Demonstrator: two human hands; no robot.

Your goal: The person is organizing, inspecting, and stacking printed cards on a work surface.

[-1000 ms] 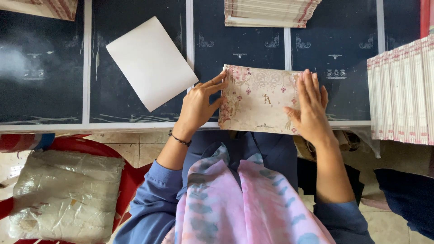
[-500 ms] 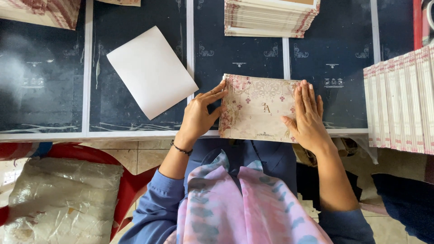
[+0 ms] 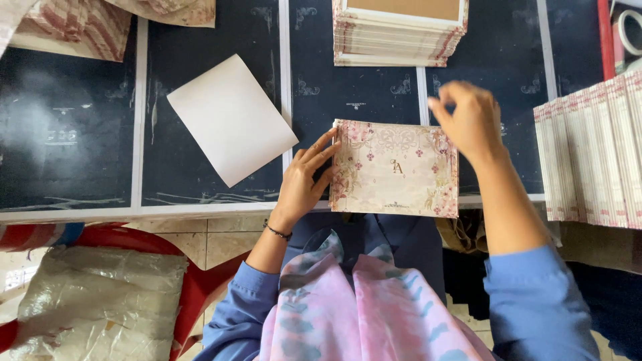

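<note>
Dark blue sheeting with pale dividing strips covers the table (image 3: 80, 134), and a floral pink-and-cream card (image 3: 394, 168) lies flat at its near edge, the card's lower side running right along the white table rim. The left hand (image 3: 304, 180) rests against the card's left edge, fingers stretched flat and fingertips touching the corner; nothing is pinched in its grip. The right hand (image 3: 468, 120) hovers above the card's upper right corner, fingers loosely curled with thumb and forefinger close together; the grip looks empty, and whether it touches the card cannot be told. A blank white sheet (image 3: 231, 117) lies tilted to the left of the card, apart from it, with open dark surface between and beyond it. A stack of cards (image 3: 398, 37) sits at the far edge, directly above the card, with a bare strip of table between them. A row of upright cards (image 3: 592, 154) lines the right side, near the right forearm. Below the table rim, a red plastic chair (image 3: 194, 287) holds a wrapped bundle (image 3: 93, 301).
</note>
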